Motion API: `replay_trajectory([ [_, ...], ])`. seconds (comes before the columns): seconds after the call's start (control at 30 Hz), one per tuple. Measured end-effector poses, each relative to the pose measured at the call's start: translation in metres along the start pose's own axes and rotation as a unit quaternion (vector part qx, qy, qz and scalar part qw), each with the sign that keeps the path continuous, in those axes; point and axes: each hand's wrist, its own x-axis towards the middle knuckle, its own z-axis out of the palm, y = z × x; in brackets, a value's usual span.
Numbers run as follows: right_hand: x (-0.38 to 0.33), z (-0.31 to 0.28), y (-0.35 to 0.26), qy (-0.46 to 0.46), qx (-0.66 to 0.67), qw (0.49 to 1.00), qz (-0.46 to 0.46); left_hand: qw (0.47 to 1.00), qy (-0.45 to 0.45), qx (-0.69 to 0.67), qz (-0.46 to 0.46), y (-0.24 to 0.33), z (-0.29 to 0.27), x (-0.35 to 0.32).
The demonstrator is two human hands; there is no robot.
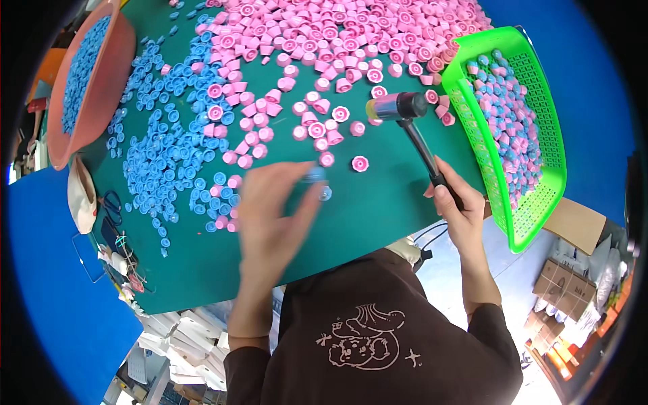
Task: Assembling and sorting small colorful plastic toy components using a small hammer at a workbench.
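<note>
My right hand [457, 202] is closed round the black handle of a small mallet [399, 106], its head raised over the green table. My left hand [273, 209], smeared by motion, pinches a small blue cap [313, 175] between thumb and fingertips. Just under those fingertips another small blue piece [325, 194] shows against the green surface; whether it is touched cannot be made out. Beyond the left hand lie loose pink cup-shaped pieces [317, 130], some upright and some tipped over. To its left spread many loose blue caps [162, 158].
A bright green plastic basket [550, 182] at the right holds joined pink-and-blue pieces. At the far left, a pink basin [84, 111] contains more blue caps. Scissors [111, 206] and a beige pouch [82, 196] lie by the left edge. A large pink heap [351, 30] covers the far side.
</note>
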Motion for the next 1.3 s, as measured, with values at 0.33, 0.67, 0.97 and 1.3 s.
replay_trajectory([
  [0.33,-0.026,-0.02,0.008,-0.033,-0.084,0.996,-0.027,0.998,-0.056,0.027,0.025,0.005,0.066,0.008],
  [0.67,-0.027,-0.017,-0.017,-0.057,-0.166,0.977,-0.121,0.998,-0.057,0.014,-0.012,0.006,0.041,0.007],
  [0.97,-0.003,0.0,-0.026,-0.055,-0.156,0.982,-0.096,0.95,0.171,0.108,-0.238,-0.074,-0.079,-0.026],
  [1.3,0.028,0.019,-0.045,-0.107,-0.239,0.965,-0.013,0.948,0.14,0.193,-0.21,-0.136,-0.106,-0.055],
])
